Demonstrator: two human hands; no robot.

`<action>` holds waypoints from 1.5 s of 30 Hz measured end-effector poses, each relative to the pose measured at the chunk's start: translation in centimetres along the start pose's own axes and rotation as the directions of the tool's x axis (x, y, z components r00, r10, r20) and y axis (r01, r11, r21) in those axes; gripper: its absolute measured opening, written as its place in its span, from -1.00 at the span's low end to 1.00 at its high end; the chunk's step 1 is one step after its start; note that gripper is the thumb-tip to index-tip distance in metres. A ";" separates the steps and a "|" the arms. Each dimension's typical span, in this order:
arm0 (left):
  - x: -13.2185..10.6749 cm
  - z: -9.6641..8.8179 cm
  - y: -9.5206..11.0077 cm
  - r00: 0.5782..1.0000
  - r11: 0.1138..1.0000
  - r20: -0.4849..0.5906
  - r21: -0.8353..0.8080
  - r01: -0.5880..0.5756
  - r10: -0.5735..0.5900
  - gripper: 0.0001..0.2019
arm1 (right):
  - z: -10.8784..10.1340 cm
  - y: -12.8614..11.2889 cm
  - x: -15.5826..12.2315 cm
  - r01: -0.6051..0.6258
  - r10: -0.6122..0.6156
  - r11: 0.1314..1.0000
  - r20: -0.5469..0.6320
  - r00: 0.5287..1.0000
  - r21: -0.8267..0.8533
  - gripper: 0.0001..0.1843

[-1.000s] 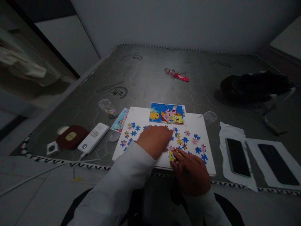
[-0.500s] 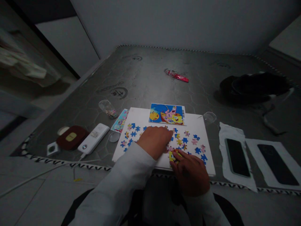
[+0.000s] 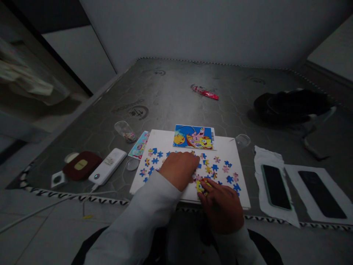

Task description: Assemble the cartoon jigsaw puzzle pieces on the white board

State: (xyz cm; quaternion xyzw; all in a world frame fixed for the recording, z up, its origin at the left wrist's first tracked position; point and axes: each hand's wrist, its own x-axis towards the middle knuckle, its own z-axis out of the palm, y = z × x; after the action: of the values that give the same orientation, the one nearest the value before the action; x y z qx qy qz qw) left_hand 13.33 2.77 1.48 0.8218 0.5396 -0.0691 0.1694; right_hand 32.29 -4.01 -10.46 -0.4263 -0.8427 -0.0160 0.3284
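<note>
Hiding puzzle pieces point(image 3: 208, 169), the left hand point(image 3: 179, 170) curls down; the right hand's fingers point(image 3: 213, 187) overlap a yellow piece point(image 3: 201, 187), grip unclear.

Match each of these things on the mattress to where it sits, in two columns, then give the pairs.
Things:
1. left hand
2. right hand
3. cartoon picture card
4. white power bank

Places:
A. at the far edge of the white board
B. left of the board, beside a dark red case
C. on yellow jigsaw pieces at the board's near edge
D. on the board among blue jigsaw pieces

Pairs: 1-D, 2-C, 3-A, 4-B.
</note>
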 end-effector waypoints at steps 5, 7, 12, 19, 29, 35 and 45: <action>0.0 0.0 0.0 1.000 1.000 0.003 0.005 0.004 -0.004 -0.73 | 0.0 0.1 0.0 0.009 -0.009 1.000 0.003 1.000 -0.003 -0.92; 0.0 0.1 0.0 1.000 1.000 0.004 0.005 -0.001 0.001 -0.72 | 0.0 0.2 0.0 0.010 -0.010 1.000 0.003 1.000 -0.006 -0.94; 0.0 0.1 0.2 1.000 1.000 0.006 0.006 0.005 -0.005 -0.76 | 0.0 0.3 0.0 0.009 -0.009 1.000 0.006 1.000 -0.005 -0.93; 0.3 0.3 0.2 1.000 1.000 0.014 0.012 0.019 -0.020 -0.88 | 0.0 0.2 0.0 0.009 -0.009 1.000 0.019 1.000 -0.005 -0.93; 0.4 0.8 -0.1 0.995 0.995 0.044 -0.049 0.088 -0.086 -0.83 | -0.1 0.1 0.0 0.011 -0.011 1.000 0.018 1.000 0.017 -0.85; 0.2 0.8 -0.3 0.993 0.989 0.050 -0.096 0.114 -0.110 -0.80 | 0.0 0.2 -0.1 -0.002 0.002 1.000 0.015 1.000 0.015 -0.87; 0.0 0.0 -1.0 0.982 0.980 0.054 -0.076 0.185 -0.181 -0.80 | -0.6 0.3 0.2 0.051 -0.052 0.999 0.072 0.996 0.017 -0.95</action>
State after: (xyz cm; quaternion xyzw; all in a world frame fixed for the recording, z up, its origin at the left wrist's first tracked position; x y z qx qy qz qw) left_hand 12.44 3.18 1.29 0.7594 0.6111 -0.0814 0.2080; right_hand 32.75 -3.86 -9.98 -0.4023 -0.8649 -0.0027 0.3002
